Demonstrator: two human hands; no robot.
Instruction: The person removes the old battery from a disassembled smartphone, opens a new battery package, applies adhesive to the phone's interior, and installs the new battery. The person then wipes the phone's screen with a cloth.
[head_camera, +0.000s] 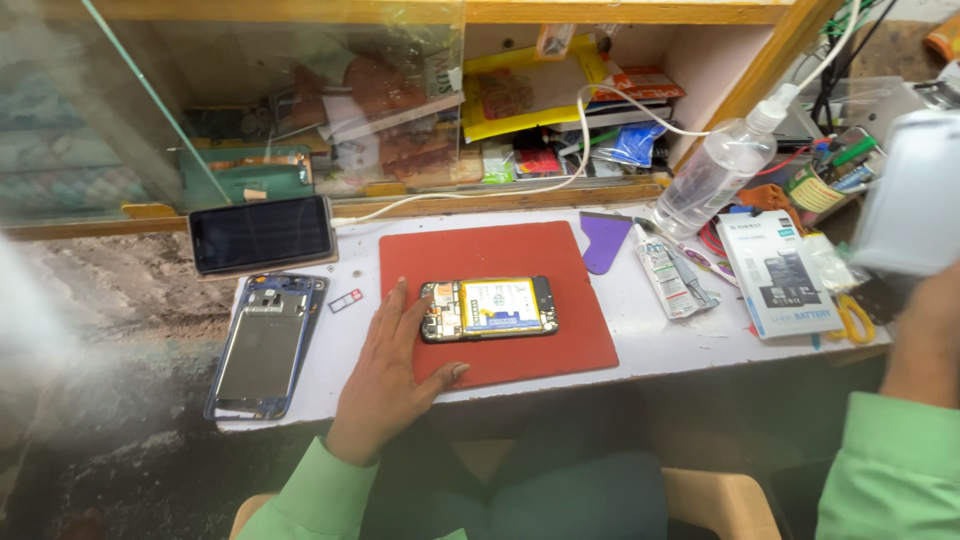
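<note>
The left hand (385, 375) lies flat and open on the near left part of a red mat (500, 255), fingers spread, gripping nothing. Its fingertips rest just beside the left end of an opened phone (488, 308), which lies face down in the middle of the mat with its back cover off, showing a yellow battery and the circuit board. The mat sits on a white desk (650, 345).

The right hand (925, 320) is raised at the right edge of the view, holding up a pale, blurred box-like object (915, 190); how the fingers close around it cannot be made out clearly.

Left of the mat lie a small SIM tray (345, 300), a blue phone frame (265, 345) and, behind it, a dark screen panel (260, 233). Right of the mat lie a purple plastic scraper (603, 243), a glue tube packet (672, 275), a clear spray bottle (712, 180) lying tilted, a boxed battery (780, 275) and yellow-handled scissors (855, 318).
</note>
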